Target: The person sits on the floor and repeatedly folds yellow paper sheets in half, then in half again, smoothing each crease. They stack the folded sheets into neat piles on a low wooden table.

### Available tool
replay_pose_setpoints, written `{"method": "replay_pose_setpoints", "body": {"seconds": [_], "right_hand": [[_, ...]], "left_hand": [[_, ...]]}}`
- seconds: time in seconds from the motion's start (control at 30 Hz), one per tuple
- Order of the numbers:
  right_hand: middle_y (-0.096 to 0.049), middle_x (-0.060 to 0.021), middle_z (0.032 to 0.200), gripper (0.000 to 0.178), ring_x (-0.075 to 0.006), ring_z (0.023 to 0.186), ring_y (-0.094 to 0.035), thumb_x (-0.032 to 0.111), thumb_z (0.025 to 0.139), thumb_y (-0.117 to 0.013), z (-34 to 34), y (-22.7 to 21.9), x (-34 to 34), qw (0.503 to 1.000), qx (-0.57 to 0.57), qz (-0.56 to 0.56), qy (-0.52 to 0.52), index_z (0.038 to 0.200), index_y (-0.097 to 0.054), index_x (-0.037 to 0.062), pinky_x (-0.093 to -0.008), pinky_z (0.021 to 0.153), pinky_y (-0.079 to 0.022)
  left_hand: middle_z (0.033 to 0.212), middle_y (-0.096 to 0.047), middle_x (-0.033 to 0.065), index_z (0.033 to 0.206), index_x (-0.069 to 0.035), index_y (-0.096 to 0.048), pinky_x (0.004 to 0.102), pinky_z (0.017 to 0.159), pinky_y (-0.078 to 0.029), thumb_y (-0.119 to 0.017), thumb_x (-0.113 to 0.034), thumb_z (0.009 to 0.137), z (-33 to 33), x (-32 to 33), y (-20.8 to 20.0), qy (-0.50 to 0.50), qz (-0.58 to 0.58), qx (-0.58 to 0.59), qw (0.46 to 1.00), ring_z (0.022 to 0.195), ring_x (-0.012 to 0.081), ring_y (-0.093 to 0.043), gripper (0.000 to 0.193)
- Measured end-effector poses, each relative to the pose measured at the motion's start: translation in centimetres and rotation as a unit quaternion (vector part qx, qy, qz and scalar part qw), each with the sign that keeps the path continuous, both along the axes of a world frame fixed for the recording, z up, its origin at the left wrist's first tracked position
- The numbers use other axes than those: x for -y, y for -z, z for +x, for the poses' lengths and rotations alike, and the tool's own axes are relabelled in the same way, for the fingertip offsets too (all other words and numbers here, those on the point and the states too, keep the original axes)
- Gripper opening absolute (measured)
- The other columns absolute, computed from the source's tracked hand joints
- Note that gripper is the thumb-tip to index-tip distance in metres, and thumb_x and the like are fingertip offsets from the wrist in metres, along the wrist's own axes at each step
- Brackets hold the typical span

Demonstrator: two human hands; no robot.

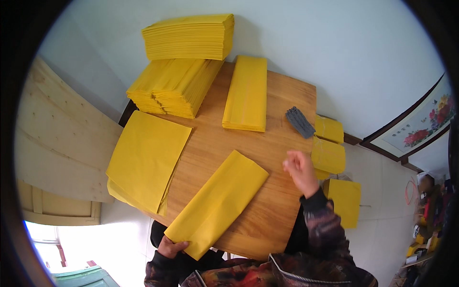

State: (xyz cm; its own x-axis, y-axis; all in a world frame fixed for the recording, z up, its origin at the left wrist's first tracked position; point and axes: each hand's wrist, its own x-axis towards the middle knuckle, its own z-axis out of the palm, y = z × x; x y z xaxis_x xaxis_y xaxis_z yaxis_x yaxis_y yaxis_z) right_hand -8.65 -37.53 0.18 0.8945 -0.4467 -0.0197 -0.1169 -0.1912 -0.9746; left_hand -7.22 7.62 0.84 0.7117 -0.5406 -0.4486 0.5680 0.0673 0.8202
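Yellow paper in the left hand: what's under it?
The wooden table shows along both sides of the yellow paper. What's directly beneath is covered, including part of the left hand.

Right: 1 rectangular, dark-framed floral picture [415, 131]
Left: 1 large, pale wooden panel [60, 136]
Pale tiled floor [385, 244]: 1 thin pink loop [406, 192]

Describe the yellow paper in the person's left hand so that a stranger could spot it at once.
Start at the wooden table and find its near edge. A long, folded yellow paper slants out over it, its near end in the left hand. Unlike the wide sheets to its left and the narrow stack beyond it, it alone is held.
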Motion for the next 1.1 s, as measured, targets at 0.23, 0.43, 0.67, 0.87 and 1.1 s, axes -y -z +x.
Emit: {"method": "replay_pose_setpoints", "body": {"seconds": [0.23,0.43,0.67,0.87,1.1], "right_hand": [[-0.062,-0.0102,0.076,0.029,-0.022,0.07,-0.06,0.027,0.083,-0.065,13.5,1.8,2.7,0.992,-0.004,-0.122,0.041,0.089,-0.06,-0.0006,-0.0324,0.065,-0.047],[-0.066,-0.0163,0.075,0.037,-0.0236,0.069,-0.064,0.03,0.078,-0.071,16.4,1.7,2.3,0.983,-0.113,-0.113,0.092,0.084,-0.061,-0.0049,-0.0337,0.063,-0.05],[-0.057,-0.0085,0.063,0.025,-0.0155,0.049,-0.053,0.02,0.077,-0.072,16.7,-0.2,2.4,0.986,-0.131,0.06,0.083,0.075,-0.058,-0.0007,-0.0307,0.043,-0.04],[-0.052,-0.0047,0.061,0.016,-0.0144,0.043,-0.045,0.014,0.078,-0.066,17.0,-1.3,2.8,0.975,-0.126,0.153,0.097,0.073,-0.056,0.0022,-0.0289,0.036,-0.027],[-0.059,-0.0078,0.073,0.008,-0.0173,0.062,-0.063,0.01,0.082,-0.061,16.7,-3.4,2.7,0.944,-0.106,0.289,0.117,0.083,-0.056,0.0031,-0.0231,0.036,-0.03]], "left_hand": [[0.084,-0.065,0.0033,0.115,-0.001,-0.055,0.0214,0.052,-0.046,-0.066,-0.005,0.079,0.1,-0.7,0.9,-0.032,0.159,0.038,0.986,0.062,0.011,-0.059,0.038],[0.1,-0.062,0.012,0.121,0.001,-0.039,0.0243,0.062,-0.051,-0.066,0.003,0.077,-1.0,0.4,2.5,-0.16,0.133,0.111,0.972,0.077,0.0162,-0.064,0.051],[0.099,-0.063,0.0173,0.125,0.002,-0.03,0.0272,0.07,-0.054,-0.064,0.005,0.078,-1.7,1.6,2.3,-0.193,0.168,0.17,0.952,0.086,0.0228,-0.066,0.058],[0.07,-0.058,0.0043,0.135,-0.002,-0.027,0.0238,0.057,-0.046,-0.069,-0.003,0.075,-1.2,0.2,0.6,-0.154,0.37,0.194,0.895,0.061,0.013,-0.058,0.074],[0.066,-0.052,-0.0005,0.114,0.0,-0.052,0.024,0.053,-0.039,-0.061,-0.005,0.082,1.8,-0.8,-4.0,-0.13,0.376,0.323,0.859,0.056,0.0092,-0.048,0.034]]}}
